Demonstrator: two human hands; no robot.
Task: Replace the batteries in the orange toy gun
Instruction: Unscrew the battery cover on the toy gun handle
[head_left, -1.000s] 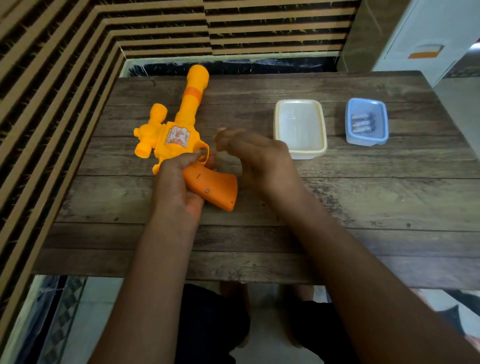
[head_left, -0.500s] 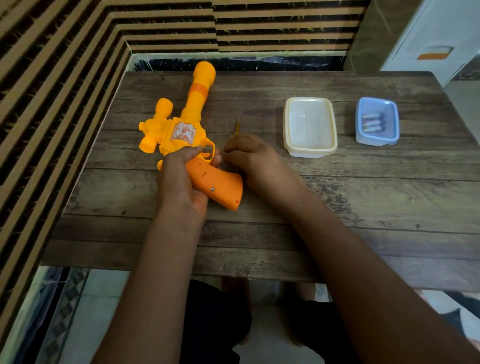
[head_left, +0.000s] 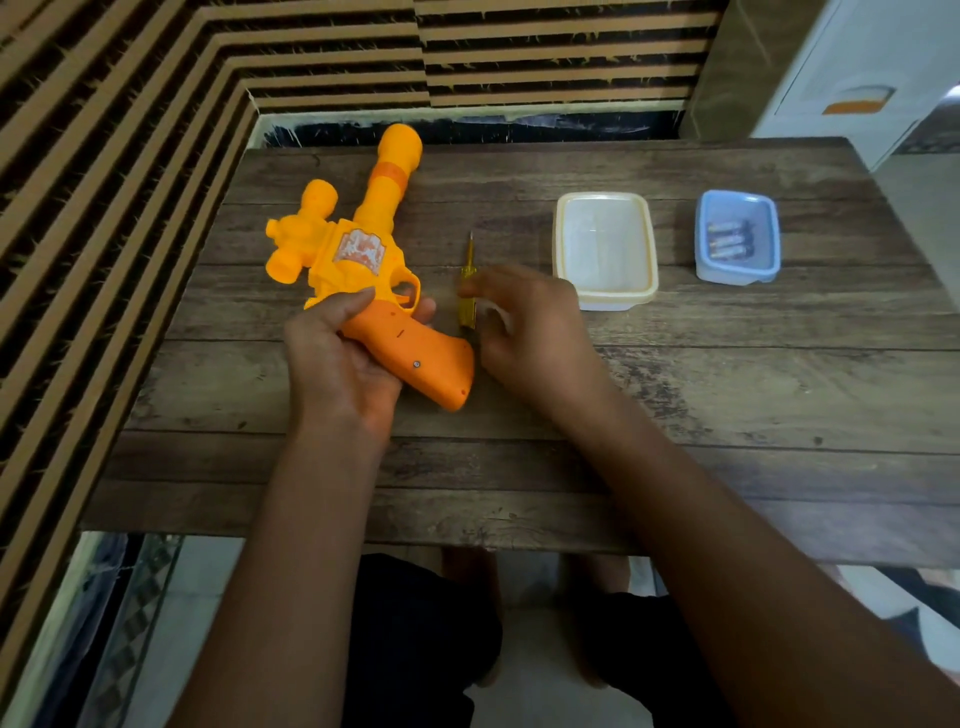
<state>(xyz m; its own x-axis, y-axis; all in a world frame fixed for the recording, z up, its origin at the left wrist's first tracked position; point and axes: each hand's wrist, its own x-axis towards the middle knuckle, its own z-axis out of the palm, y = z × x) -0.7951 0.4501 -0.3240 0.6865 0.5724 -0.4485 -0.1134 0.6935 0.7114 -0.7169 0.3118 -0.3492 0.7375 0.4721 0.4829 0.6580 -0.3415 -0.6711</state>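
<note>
The fingers of the left hand were curled round the darker orange grip of the orange toy gun, thumb laid across the top of the grip near the trigger guard. It held the butt end tipped up off the wooden table, with the barrel pointing away toward the wall. 1 small screw showed on the side of the grip, not yet undone, so the battery cover looked closed.

The right hand hung just beside the grip with its fingers loosely bent. Its fingertips were at the handle of a yellow screwdriver that lay flat on the table between the gun and a white container. From where I stood I couldn't tell whether they had pinched the handle or only touched it.

Farther right, well apart from the gun, a blue container held what looked like 3 batteries.

To my eye the job was at its very start: fetching the tool. The next move would call for a firm pinch on the screwdriver, lifting it, and seating its tip square in that screw while the left hand kept the grip steady.
</note>
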